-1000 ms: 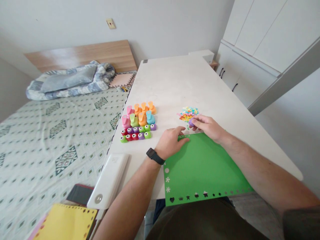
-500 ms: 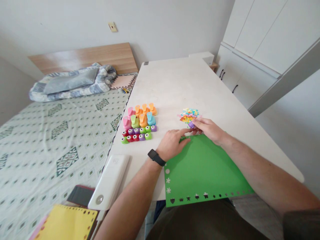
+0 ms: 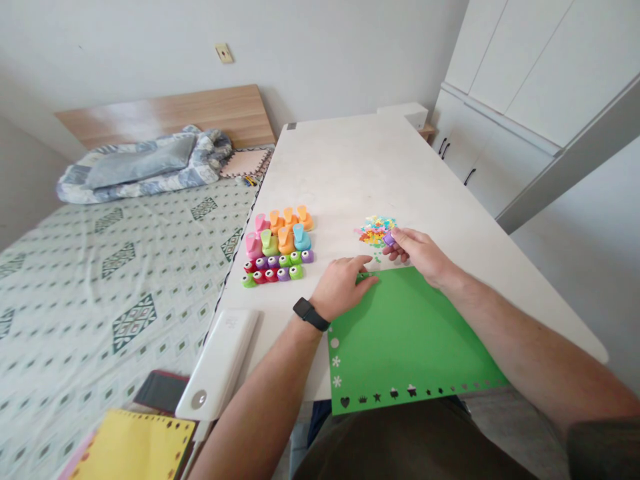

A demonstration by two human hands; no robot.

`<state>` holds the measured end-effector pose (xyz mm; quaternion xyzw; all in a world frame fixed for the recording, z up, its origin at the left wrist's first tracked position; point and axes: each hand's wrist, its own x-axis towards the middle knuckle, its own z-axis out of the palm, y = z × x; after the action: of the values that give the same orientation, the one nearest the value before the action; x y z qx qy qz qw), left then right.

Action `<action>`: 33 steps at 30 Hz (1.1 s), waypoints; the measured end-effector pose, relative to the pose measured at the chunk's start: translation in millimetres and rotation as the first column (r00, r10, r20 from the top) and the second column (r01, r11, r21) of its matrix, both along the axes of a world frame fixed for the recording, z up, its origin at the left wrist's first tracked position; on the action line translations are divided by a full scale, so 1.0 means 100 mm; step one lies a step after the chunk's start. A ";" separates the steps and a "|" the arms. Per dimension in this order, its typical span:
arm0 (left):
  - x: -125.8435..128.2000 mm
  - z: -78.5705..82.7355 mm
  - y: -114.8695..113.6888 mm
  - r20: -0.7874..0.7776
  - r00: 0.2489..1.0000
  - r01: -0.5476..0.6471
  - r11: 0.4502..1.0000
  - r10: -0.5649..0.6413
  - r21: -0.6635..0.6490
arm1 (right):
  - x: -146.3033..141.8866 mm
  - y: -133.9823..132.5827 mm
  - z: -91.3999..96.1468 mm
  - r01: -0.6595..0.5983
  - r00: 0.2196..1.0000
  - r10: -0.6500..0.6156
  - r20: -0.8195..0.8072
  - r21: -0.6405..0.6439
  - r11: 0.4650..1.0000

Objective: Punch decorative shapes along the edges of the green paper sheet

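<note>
Between the thumb and fingers of my right hand (image 3: 420, 252) is a small purple craft punch (image 3: 389, 239), held just above the table near the paper's far edge. My left hand (image 3: 343, 287) rests at the far left corner of a green sheet of paper (image 3: 415, 333), thumb and index finger apart. Shapes such as a heart, stars and snowflakes are cut along the sheet's near and left edges. Beyond the sheet lies a pile of colourful paper cutouts (image 3: 376, 229), and a few green cutouts (image 3: 377, 258) lie between my hands.
Several larger lever punches (image 3: 285, 239) and small punches (image 3: 271, 275) stand in rows on the left of the white table (image 3: 345, 167). A white power bank (image 3: 220, 363) with a cable lies at the left edge. Yellow punched paper (image 3: 133, 443) and a dark phone-like object (image 3: 163, 391) lie beyond.
My right hand has lifted the purple punch away from the paper's far edge and from my left fingers. Green cutouts now show between the hands. My left hand has shifted slightly left.
</note>
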<state>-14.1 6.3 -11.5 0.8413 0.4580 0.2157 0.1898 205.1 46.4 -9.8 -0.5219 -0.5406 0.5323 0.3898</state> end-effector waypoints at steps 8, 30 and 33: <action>-0.04 -0.03 0.02 0.003 1.000 -0.002 1.000 0.002 -0.021 | 0.00 -0.01 -0.01 -0.013 0.989 -0.009 0.148 0.152 0.988; 0.05 -0.22 -0.09 -0.006 1.000 -0.016 0.999 0.017 0.043 | -1.65 0.10 0.64 -0.703 0.326 0.361 0.874 -0.031 0.711; 0.05 -0.20 -0.10 0.022 1.000 -0.016 0.998 0.015 0.056 | -1.79 0.11 0.62 -0.719 0.266 0.357 0.895 -0.062 0.692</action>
<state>-9.6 -3.4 -31.4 0.8402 0.4563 0.2390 0.1694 26.5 57.5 52.7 -0.4095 -0.8906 0.1899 -0.0560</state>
